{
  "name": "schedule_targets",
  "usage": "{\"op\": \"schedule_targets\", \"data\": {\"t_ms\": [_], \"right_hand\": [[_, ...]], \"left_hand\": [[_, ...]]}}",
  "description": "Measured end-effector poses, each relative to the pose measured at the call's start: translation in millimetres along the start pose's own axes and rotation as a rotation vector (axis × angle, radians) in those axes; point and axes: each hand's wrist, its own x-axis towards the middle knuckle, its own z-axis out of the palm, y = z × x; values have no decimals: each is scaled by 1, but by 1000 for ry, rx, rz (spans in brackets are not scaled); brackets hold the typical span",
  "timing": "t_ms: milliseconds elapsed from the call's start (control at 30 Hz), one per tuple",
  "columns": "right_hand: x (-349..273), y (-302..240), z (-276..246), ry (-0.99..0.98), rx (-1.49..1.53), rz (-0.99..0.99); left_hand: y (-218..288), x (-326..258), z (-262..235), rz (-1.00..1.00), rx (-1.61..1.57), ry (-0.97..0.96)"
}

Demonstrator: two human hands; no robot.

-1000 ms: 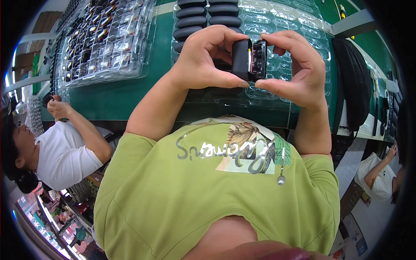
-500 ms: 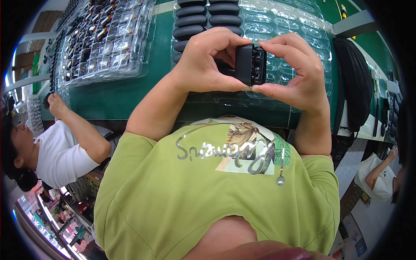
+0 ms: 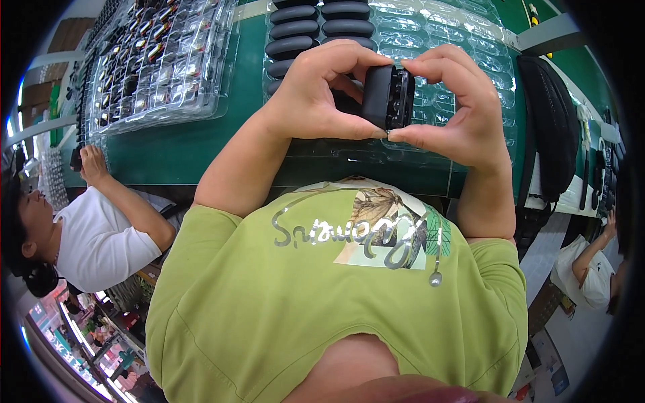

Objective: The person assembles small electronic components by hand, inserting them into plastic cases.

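Worn on the head, left of a side-by-side pair, aimed steeply down along the chest toward a green workbench [image 3: 188,144]. Wide fisheye: straight bench edges bowed near the rim, dark corners around a round field. Very close to the body, so a green shirt [image 3: 322,295] fills the lower half, with both forearms rising from it to the centre. Left hand [image 3: 316,94] and right hand [image 3: 463,114] near the lens, meeting on a black case [image 3: 379,94] just above mid-frame. Clear trays [image 3: 161,67] farther off, up top. Co-workers at far left and right edges. Single view only, nothing shared.
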Motion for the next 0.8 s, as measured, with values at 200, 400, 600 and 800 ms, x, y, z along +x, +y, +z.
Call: {"op": "schedule_targets", "data": {"t_ms": [200, 400, 600, 800], "right_hand": [[1, 1, 5, 55, 41, 30], [1, -1, 4, 71, 95, 2], [2, -4, -1, 18, 40, 4], [1, -2, 6, 98, 55, 63]], "left_hand": [[0, -1, 3, -130, -153, 10], [2, 0, 3, -15, -50, 39], [3, 1, 2, 51, 77, 15], [4, 2, 7, -121, -217, 58]]}}
